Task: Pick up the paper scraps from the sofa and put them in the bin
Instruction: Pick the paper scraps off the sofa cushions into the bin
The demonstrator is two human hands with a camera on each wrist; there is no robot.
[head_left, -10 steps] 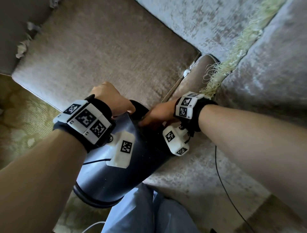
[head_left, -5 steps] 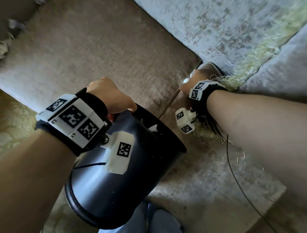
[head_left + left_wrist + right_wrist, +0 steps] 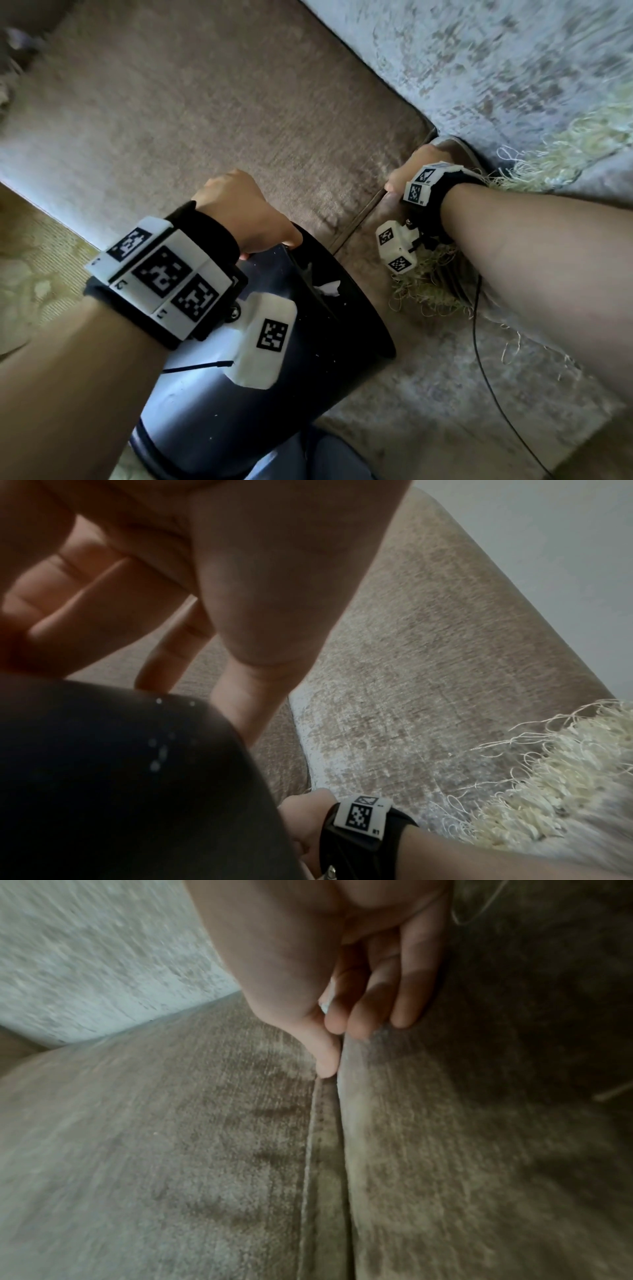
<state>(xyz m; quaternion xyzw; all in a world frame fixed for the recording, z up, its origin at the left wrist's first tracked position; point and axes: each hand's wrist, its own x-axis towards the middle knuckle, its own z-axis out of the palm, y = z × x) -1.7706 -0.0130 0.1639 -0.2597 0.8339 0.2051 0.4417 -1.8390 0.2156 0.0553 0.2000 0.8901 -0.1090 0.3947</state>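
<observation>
Beige chenille covers the sofa seat cushions (image 3: 239, 113) where a person works with both hands. Their left hand (image 3: 246, 212) has its fingers curled over the rim of a glossy black plastic bin (image 3: 219, 411), holding it tilted against the cushion's front edge; a torn white paper scrap (image 3: 329, 287) lies inside against the bin's wall. The right hand (image 3: 346, 969) reaches into the seam between two cushions, thumb and fingertips (image 3: 334, 1023) pressed together on a small white paper scrap (image 3: 324, 1006), only a sliver of which shows in the right wrist view. A pale grey velvet throw with a cream fringe (image 3: 555, 154) drapes the cushion just beside that wrist. More pale, blurred scraps (image 3: 4, 96) lie at the sofa's far left edge, well apart from both hands. A thin black cable (image 3: 486, 370) trails across the throw below the right forearm.
</observation>
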